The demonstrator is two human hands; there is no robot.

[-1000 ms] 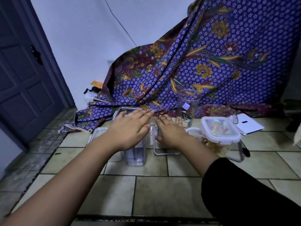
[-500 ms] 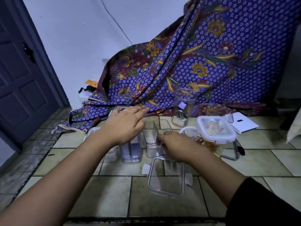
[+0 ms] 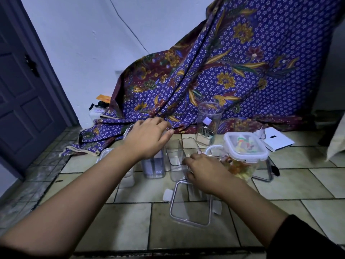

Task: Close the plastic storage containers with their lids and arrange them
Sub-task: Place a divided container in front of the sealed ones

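My left hand point(image 3: 147, 139) lies palm down, fingers spread, on top of a tall clear container point(image 3: 153, 166); what lies under the palm is hidden. Just right of it stands an open clear rectangular container point(image 3: 177, 156). My right hand point(image 3: 203, 172) grips the far edge of a clear rectangular lid point(image 3: 190, 206) with white clip flaps, tilted in front of that open container. A closed container point(image 3: 244, 156) with a white-rimmed lid and colourful contents stands at the right. A tall round clear jar point(image 3: 210, 122) without a lid stands behind.
A blue-and-maroon patterned cloth point(image 3: 233, 71) drapes down the back wall onto the tiled floor point(image 3: 115, 225). A white flat box point(image 3: 277, 140) lies at the right. Another low clear container point(image 3: 106, 156) sits left of my arm. A dark door point(image 3: 24, 101) is far left.
My right hand has pulled the clear lid off the containers towards me and now holds it tilted low in front. My left hand has stayed on the tall container.
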